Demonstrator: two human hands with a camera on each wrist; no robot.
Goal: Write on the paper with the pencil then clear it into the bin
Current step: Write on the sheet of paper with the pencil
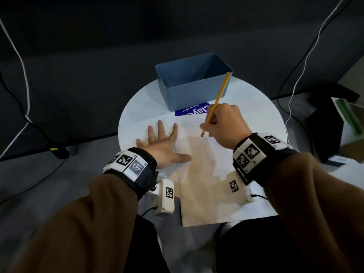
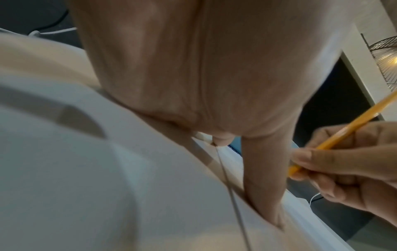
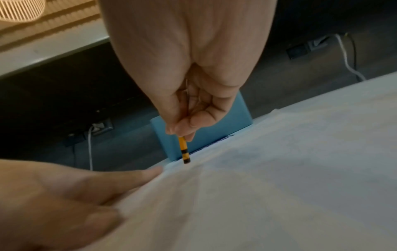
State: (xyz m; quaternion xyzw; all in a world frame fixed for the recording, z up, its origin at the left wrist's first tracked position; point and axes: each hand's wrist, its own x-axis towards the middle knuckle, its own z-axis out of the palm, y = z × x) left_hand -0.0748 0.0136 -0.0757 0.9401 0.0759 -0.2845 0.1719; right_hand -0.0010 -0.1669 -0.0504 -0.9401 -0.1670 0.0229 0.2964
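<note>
Dark flooring and trailing cables surround a small round white table [image 1: 137,107], seen from above by the person seated at it. On the table lies a white sheet of paper [image 1: 206,174], its near edge hanging slightly over the table's rim towards the person's lap. At the far side stands an open blue plastic bin [image 1: 195,83], with nothing visible inside, and a purple printed card [image 1: 189,112] shows between the bin and the paper's far edge.

The left hand [image 1: 163,142] lies flat with fingers spread and straight; most of it rests on the table just beside the paper's left edge, with the thumb reaching onto the sheet. The right hand [image 1: 222,125] has its fingers curled around a yellow pencil [image 1: 216,103] in a writing grip, the tip down near the paper's upper part and the shaft leaning away towards the bin. Faint marks may already sit near the top of the sheet, though they are too pale to read.

The writing step looks to be in hand. To do it well, the left hand should press further onto the sheet so it cannot slide or pivot, especially with the near edge unsupported. Light, even pressure on the pencil would spare the tip and avoid tearing the paper.
</note>
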